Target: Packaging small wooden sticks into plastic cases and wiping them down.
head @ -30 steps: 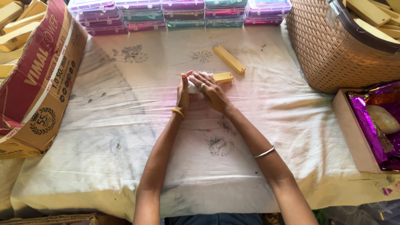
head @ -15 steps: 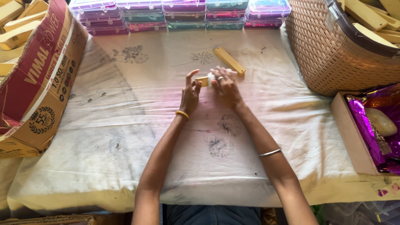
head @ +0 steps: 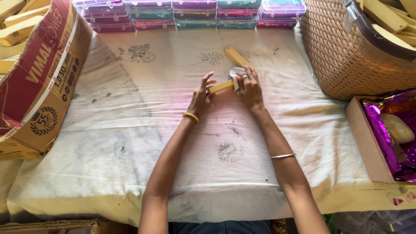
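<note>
Head view, looking down on a surface (head: 130,130) draped in a stained white cloth with faint printed flowers. Both hands meet near the middle, towards the far side. The left hand (head: 200,97) pinches the near-left end of a short yellow wooden stick (head: 221,87), thumb and forefinger closed on it while the other fingers fan upward. The right hand (head: 250,89) is curled over the stick's other end, pressing a small white cloth pad (head: 236,73) against it; a ring shows on one finger. The stick lies slantwise between the two hands, lifted a little off the surface or just resting on it; which one cannot be told. A gold bangle (head: 190,116) sits on the left wrist and a thin silver one (head: 283,156) on the right forearm.

Just beyond the right hand lies a second yellow stick (head: 234,55), longer, flat on the cloth and touching the pad's far edge. Along the far edge runs a row of stacked clear plastic boxes (head: 190,13) with coloured contents. At the left stands a tilted red-and-tan cardboard carton (head: 39,86) with more yellow sticks behind it. At the far right stands a woven brown basket (head: 346,56) filled with the same sticks, and near it an open box lined with shiny purple foil (head: 383,134). Nothing lies between the hands and the person's body.
</note>
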